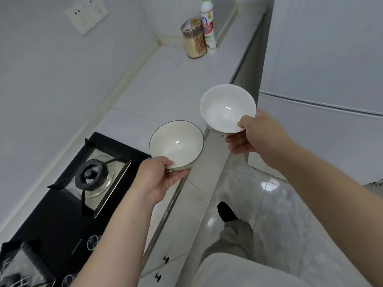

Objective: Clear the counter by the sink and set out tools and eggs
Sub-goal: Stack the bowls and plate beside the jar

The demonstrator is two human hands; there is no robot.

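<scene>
Left hand (157,177) grips a dark-rimmed bowl (176,145), right hand (255,131) a white bowl (227,108); clearing seems underway, and both need setting on the counter (165,83).

White bowls (227,108), perhaps one dark-rimmed
</scene>
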